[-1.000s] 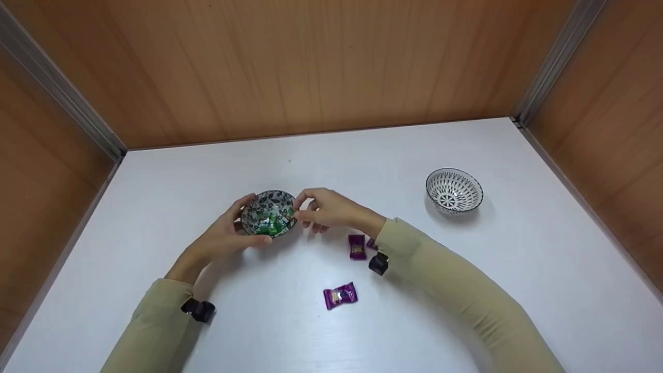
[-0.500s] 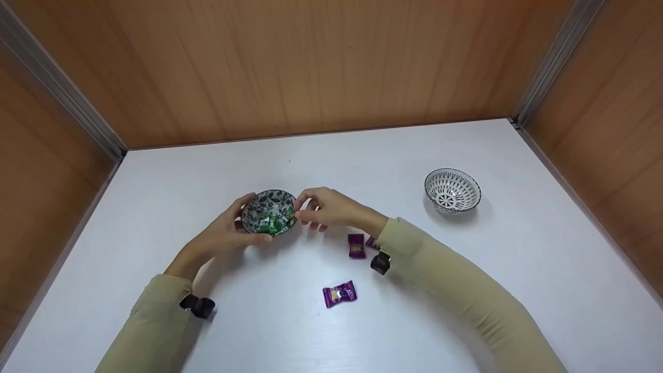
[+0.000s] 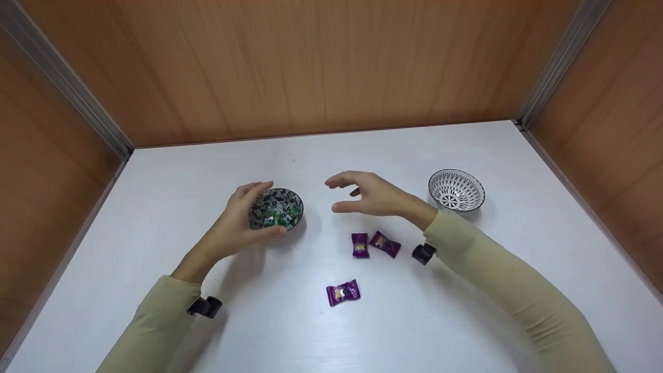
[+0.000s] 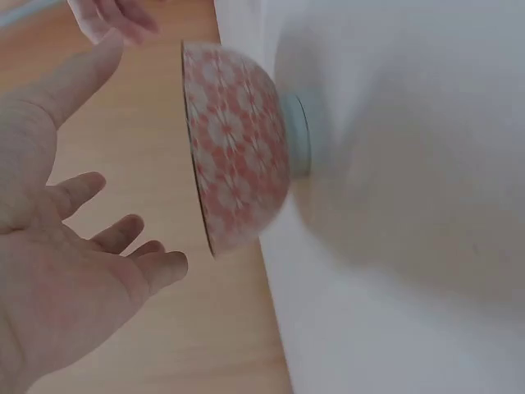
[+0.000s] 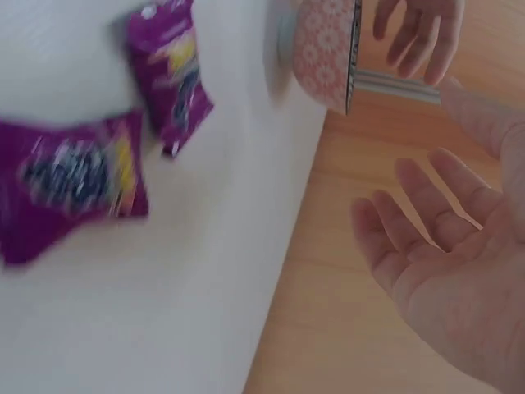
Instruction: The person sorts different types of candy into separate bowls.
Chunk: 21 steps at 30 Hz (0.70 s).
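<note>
A bowl (image 3: 286, 203) with a dark floral inside and a pink flowered outside (image 4: 234, 144) stands upright on the table. Green-wrapped candies (image 3: 277, 218) lie in it. My left hand (image 3: 231, 226) hovers at the bowl's left side with thumb and fingers spread; the left wrist view shows a gap between hand and bowl. To the right of the bowl, my right hand (image 3: 374, 194) is held in the air, its fingers parted and holding nothing. Below it lie two purple-wrapped candies, one upright candy (image 3: 360, 245) and one slanted candy (image 3: 385, 244). A third purple candy (image 3: 343, 293) lies nearer me.
A second bowl (image 3: 456, 190), white with dark dashes inside, stands at the right, behind my right forearm. Wood-grain panels (image 3: 331, 67) with metal corner strips enclose the white table (image 3: 414, 321) at the back and sides.
My left hand has let go of the bowl and lifted slightly. The right hand has left the bowl's rim, moved right and spread its fingers, uncovering the slanted purple candy.
</note>
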Tool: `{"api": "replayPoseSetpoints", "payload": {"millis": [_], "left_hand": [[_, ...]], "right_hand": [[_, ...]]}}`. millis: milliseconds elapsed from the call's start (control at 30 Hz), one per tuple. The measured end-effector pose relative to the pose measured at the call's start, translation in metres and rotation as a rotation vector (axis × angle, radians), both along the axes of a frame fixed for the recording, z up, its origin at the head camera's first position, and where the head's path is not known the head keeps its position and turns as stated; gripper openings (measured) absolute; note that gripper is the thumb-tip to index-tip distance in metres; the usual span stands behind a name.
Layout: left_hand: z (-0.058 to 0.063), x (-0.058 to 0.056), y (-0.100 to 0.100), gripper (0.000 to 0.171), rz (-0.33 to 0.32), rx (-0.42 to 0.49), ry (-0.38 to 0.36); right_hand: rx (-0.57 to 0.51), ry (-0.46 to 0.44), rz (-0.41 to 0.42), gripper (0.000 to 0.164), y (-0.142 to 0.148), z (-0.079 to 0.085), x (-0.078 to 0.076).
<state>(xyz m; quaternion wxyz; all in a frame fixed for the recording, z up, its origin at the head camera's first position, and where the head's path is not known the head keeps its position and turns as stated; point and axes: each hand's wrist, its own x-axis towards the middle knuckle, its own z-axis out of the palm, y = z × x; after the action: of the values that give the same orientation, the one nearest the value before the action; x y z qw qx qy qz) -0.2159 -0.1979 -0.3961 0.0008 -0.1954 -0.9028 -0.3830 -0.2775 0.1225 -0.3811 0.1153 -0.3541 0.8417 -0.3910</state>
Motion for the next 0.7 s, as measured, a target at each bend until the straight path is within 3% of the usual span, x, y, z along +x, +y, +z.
{"api": "replayPoseSetpoints", "payload": {"millis": [100, 300, 467, 567, 700], "left_hand": [[0.003, 0.01, 0.013, 0.087, -0.063, -0.02, 0.04], [0.003, 0.03, 0.041, 0.079, -0.189, -0.054, 0.051], [-0.005, 0.041, 0.065, 0.073, -0.278, -0.119, 0.067], [-0.007, 0.046, 0.079, 0.07, -0.309, -0.152, 0.07], [-0.008, 0.052, 0.093, 0.069, -0.342, -0.176, 0.025]], "right_hand": [[-0.016, 0.059, -0.012, 0.064, 0.024, 0.003, 0.002], [-0.064, 0.155, -0.042, 0.077, 0.078, 0.006, 0.007], [-0.006, 0.224, -0.099, 0.092, 0.13, 0.008, 0.013], [0.042, 0.221, -0.156, 0.101, 0.16, 0.006, 0.014], [0.083, 0.15, -0.24, 0.113, 0.194, -0.002, 0.014]]}}
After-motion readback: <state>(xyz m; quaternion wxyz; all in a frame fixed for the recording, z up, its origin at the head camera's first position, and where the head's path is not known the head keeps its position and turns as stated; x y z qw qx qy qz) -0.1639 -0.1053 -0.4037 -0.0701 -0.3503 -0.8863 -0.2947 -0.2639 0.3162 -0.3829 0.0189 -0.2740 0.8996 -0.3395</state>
